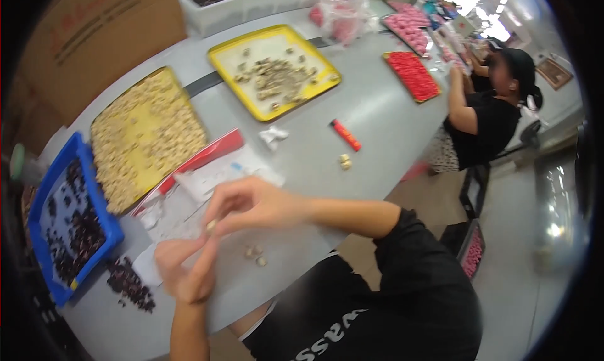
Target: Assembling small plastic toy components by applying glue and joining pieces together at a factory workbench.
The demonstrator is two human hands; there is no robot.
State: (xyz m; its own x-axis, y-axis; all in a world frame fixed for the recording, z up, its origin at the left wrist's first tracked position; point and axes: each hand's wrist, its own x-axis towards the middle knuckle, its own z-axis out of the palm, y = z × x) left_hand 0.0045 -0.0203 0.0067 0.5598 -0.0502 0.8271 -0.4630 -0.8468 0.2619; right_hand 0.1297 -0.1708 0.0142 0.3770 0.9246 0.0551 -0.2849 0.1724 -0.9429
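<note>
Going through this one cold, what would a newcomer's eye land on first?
Probably the bright blue tray of dark flakes at far left, beside a yellow tray thickly scattered with cream-coloured pieces. Then the left hand and right hand, meeting near the centre at a small pale piece. Vivid red pieces stand out toward the upper right.

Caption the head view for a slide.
Left hand and right hand meet at a small pale piece above a grey table.
</note>
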